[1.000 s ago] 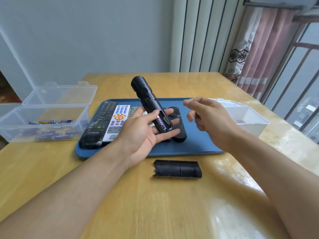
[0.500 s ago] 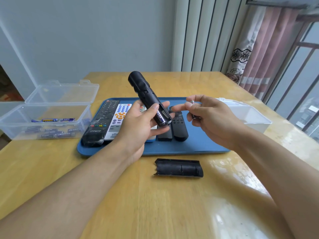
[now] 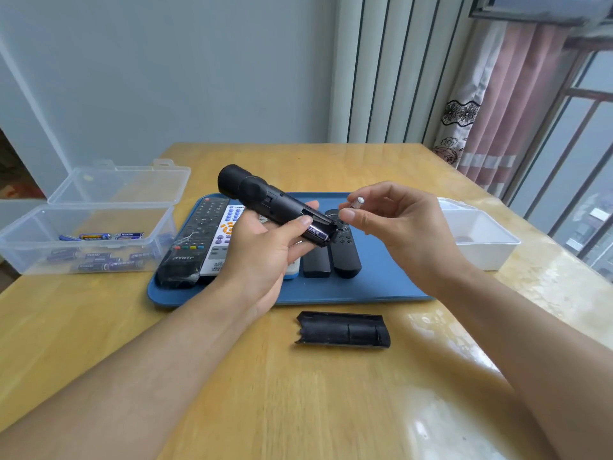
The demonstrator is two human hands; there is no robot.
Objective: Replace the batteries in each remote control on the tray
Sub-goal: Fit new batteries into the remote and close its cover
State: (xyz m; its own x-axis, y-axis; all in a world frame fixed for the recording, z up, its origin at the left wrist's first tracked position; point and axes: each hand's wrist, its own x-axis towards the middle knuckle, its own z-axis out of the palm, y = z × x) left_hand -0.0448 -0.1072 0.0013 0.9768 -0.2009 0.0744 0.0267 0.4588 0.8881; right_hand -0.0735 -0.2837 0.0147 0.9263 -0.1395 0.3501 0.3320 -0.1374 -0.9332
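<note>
Black cylindrical remote [image 3: 265, 200]: held in the air at frame centre, tilted, bulbous head toward upper left, open battery bay at its lower-right end, one battery [image 3: 316, 233] with dark label seated inside.

Loose battery [image 3: 358, 202]: silver end showing, pinched just right of the open bay.

Battery cover [image 3: 343, 330]: black, curved, lying on the table at lower centre, in front of the tray.

Blue tray [image 3: 381, 283]: centre of frame, carrying a long black remote [image 3: 195, 240] at far left, a white remote [image 3: 224, 240] with coloured buttons beside it, and two short black remotes [image 3: 345, 257] at centre; another is mostly hidden.

Clear box [image 3: 89, 240]: left of frame, lid open, spare batteries [image 3: 106, 262] inside.
</note>
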